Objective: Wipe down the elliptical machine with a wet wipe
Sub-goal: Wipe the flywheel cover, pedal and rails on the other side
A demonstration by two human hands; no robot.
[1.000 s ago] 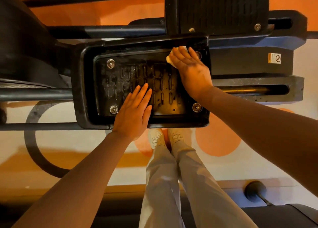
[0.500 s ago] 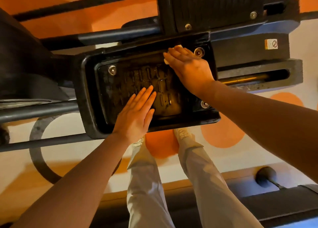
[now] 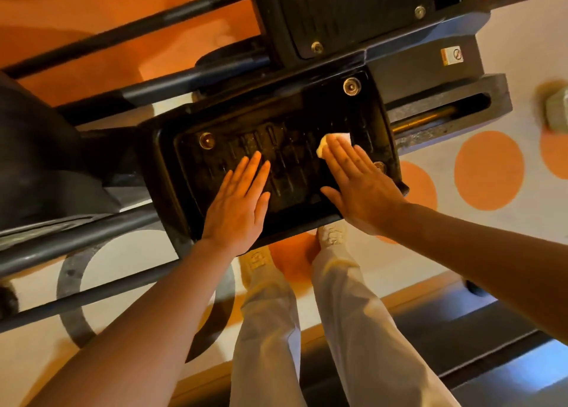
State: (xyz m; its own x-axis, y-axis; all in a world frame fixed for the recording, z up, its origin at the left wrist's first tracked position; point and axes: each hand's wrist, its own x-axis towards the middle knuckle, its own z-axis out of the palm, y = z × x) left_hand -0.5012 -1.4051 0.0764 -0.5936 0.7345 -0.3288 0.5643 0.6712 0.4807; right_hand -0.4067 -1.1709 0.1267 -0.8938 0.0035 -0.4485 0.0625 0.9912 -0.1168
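On the near pedal (image 3: 276,148) of the elliptical machine, toward its left half, the left hand (image 3: 238,203) lies flat with fingers straight and close together, holding nothing; it looks placed there to steady the pedal against swinging. Right of it on the same pedal, the right hand (image 3: 358,185) presses the wet wipe (image 3: 330,143) down under straight, slightly spread fingers, the pale wad peeking out past the fingertips near the pedal's right end, flat pressure suiting the ribbed tread. Counted: two hands, one wipe, two pedals, the second pedal (image 3: 353,13) just beyond the first, and four bolts on the near pedal, one (image 3: 379,166) half hidden by the right hand.
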